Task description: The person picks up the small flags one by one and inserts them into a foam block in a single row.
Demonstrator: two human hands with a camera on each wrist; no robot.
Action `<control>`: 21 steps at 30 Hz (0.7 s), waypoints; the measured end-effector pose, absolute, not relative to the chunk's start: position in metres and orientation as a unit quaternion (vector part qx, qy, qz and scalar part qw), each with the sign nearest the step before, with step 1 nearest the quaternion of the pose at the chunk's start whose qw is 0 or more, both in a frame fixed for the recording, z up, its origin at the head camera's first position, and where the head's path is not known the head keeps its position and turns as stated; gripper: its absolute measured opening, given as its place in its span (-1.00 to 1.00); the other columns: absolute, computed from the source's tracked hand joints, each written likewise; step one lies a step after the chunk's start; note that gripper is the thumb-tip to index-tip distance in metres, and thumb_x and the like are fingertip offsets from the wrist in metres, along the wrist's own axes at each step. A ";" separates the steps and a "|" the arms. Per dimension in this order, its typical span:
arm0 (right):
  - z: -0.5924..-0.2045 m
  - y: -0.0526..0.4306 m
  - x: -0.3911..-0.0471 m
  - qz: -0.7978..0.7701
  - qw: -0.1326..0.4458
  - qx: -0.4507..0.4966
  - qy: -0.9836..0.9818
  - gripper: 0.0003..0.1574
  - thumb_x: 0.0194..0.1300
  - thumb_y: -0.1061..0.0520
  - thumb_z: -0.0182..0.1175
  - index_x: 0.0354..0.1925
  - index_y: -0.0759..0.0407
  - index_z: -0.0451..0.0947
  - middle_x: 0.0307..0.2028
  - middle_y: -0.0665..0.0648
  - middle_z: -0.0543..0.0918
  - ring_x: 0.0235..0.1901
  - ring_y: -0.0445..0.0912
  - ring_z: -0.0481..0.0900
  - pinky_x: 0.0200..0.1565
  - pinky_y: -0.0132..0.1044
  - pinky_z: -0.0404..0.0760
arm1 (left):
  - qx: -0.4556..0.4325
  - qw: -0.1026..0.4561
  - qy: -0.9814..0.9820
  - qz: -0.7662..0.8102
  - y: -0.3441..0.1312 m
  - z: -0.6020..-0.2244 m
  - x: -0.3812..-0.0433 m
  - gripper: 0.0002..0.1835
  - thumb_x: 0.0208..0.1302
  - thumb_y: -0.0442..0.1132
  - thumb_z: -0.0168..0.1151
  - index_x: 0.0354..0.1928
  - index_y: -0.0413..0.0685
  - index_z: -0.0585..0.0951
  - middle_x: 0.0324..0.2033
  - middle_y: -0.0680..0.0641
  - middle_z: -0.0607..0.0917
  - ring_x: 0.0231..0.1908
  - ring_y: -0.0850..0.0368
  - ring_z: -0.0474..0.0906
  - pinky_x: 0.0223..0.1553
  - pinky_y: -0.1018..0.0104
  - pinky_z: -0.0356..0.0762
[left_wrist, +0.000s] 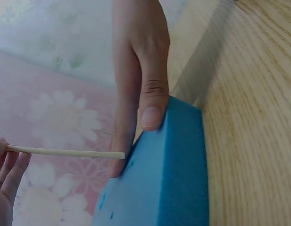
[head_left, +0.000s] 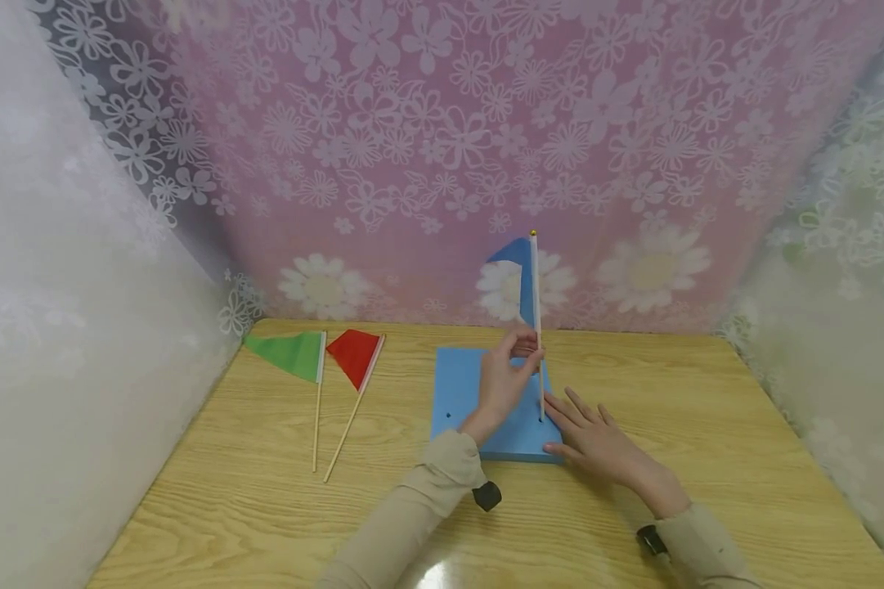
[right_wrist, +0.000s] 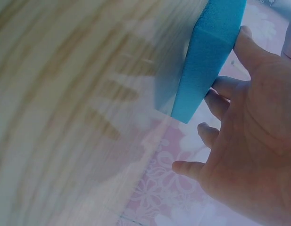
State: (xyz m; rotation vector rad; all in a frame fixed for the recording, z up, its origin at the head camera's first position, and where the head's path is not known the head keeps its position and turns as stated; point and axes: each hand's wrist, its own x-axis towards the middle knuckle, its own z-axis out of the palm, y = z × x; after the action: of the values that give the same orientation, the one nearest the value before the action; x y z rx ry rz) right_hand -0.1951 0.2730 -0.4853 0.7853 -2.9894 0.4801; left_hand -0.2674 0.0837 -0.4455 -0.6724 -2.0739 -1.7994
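Currently, right of centre in frame, I log: blue flag (head_left: 527,282), stick (head_left: 541,399) near-upright, pinched by left hand (head_left: 506,376); tip (left_wrist: 120,155) just off blue block's (head_left: 459,376) hole (left_wrist: 132,164); right hand (head_left: 603,442), fingers extended, touching block's edge, nearer that tip.

Blue foam block (head_left: 459,380): partly hidden behind left hand (head_left: 506,376); cut off at six o'clock in left-wrist view, one o'clock in right-wrist view. Wooden flagstick (left_wrist: 65,152): upper length cut off toward eight o'clock, left-wrist view. Left beige sleeve (head_left: 415,499): cut off at seven o'clock.
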 end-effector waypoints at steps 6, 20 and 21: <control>-0.485 0.272 -0.195 0.156 0.017 0.256 -0.954 -0.07 0.43 -0.22 0.19 0.54 0.18 0.20 0.50 0.29 0.25 0.49 0.38 0.05 0.26 0.61 0.06 | -0.232 0.157 -0.732 -0.621 0.086 -0.454 -0.268 -0.75 0.41 -0.24 0.30 0.06 -0.10 0.61 -0.11 -0.09 0.75 -0.15 0.15 0.74 -0.28 0.53 0.68; -0.482 0.270 -0.195 0.141 -0.009 0.244 -0.959 -0.06 0.46 -0.27 0.13 0.55 0.19 0.16 0.52 0.28 0.20 0.51 0.36 0.01 0.30 0.58 0.04 | -0.272 0.157 -0.767 -0.560 0.082 -0.463 -0.260 -0.80 0.41 -0.18 0.31 0.00 -0.01 0.61 -0.13 0.01 0.75 -0.15 0.31 0.70 -0.25 0.57 0.63; -0.483 0.270 -0.195 0.143 -0.002 0.247 -0.958 -0.06 0.45 -0.28 0.13 0.54 0.19 0.18 0.52 0.29 0.21 0.50 0.37 0.03 0.29 0.59 0.05 | -0.274 0.153 -0.766 -0.560 0.082 -0.463 -0.259 -0.80 0.41 -0.18 0.31 0.00 -0.02 0.61 -0.14 0.02 0.76 -0.16 0.31 0.70 -0.25 0.57 0.63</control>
State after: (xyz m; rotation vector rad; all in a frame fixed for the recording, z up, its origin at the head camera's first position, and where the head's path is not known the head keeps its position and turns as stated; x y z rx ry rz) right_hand -0.1952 0.2704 -0.4827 0.7774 -3.0150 0.4498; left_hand -0.2594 0.0816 -0.4634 -0.7869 -2.1984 -1.6073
